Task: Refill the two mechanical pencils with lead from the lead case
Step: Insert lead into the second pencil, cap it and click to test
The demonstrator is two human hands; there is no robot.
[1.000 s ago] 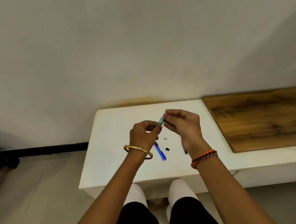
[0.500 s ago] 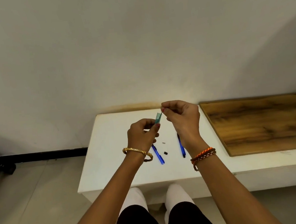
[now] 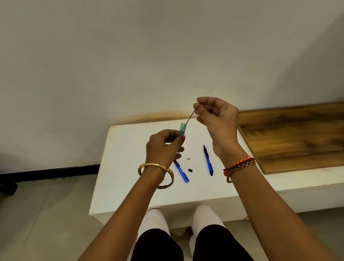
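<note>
Wall (image 3: pixel 158 46): plain and pale, filling the view from 9 through 12 to 3 o'clock, with a brownish stain where it meets the table's far edge.
Floor (image 3: pixel 28 230): grey tiles at 7 to 9 o'clock, with a dark skirting strip along the foot of the wall.
Table (image 3: pixel 129 177): white and low, at centre, its near edge just above the person's knees.
Wooden board (image 3: pixel 305 137): brown, lying flat on the table at 3 o'clock, well apart from the pencils.
Right hand (image 3: pixel 218 117): raised above the table at about 1 o'clock from centre, thumb and forefinger pinching the upper end of a thin dark lead; braided orange bands sit on the wrist.
Left hand (image 3: pixel 162 146): held over the table just left of centre, fingers curled around the lower part of the lead case; a gold bangle hangs on the wrist.
Left pencil (image 3: pixel 181 173): blue, lying on the table at 6 o'clock of the left hand, its far end hidden under the fingers.
Right pencil (image 3: pixel 208 160): blue with a dark tip and clip, lying on the table beside the right wrist, at 3 o'clock of the left pencil.
Lead case (image 3: pixel 182 128): translucent teal, tilted towards 1 o'clock, its open top sticking out of the left hand's grip.
Lead (image 3: pixel 190 117): a fine dark stick slanting from the case's mouth up to the right fingertips; whether its lower end sits inside the case cannot be told.
Black piece (image 3: pixel 190 169): small, on the table between the two pencils.
Pale piece (image 3: pixel 188 158): tiny, on the table at 12 o'clock of the black piece.
</note>
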